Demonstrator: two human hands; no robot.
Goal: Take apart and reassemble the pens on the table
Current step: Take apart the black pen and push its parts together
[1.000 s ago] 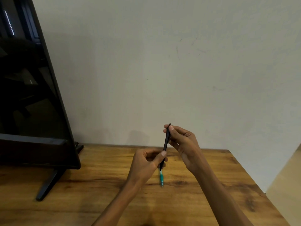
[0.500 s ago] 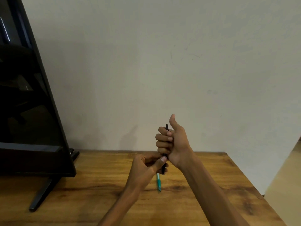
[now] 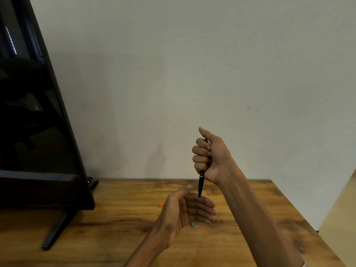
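Note:
My right hand (image 3: 209,155) is closed in a fist around a black pen (image 3: 201,185), held upright above the table with its tip pointing down and my thumb raised over its top end. My left hand (image 3: 187,210) is open just below, palm turned toward the pen, fingers spread and holding nothing; the pen's tip hovers right at its fingers. A teal pen (image 3: 192,225) lies on the wooden table (image 3: 115,228), almost wholly hidden under my left hand. A small orange piece (image 3: 160,204) rests on the table to the left of that hand.
A large black screen (image 3: 34,122) on a slanted foot (image 3: 55,230) fills the left side. A pale wall rises right behind the table. The table's right edge (image 3: 300,214) drops off close to my right forearm.
My left hand let go of the pen's lower end and opened. My right hand keeps its fist on the pen, whose lower part and tip now show. The orange piece has come into view.

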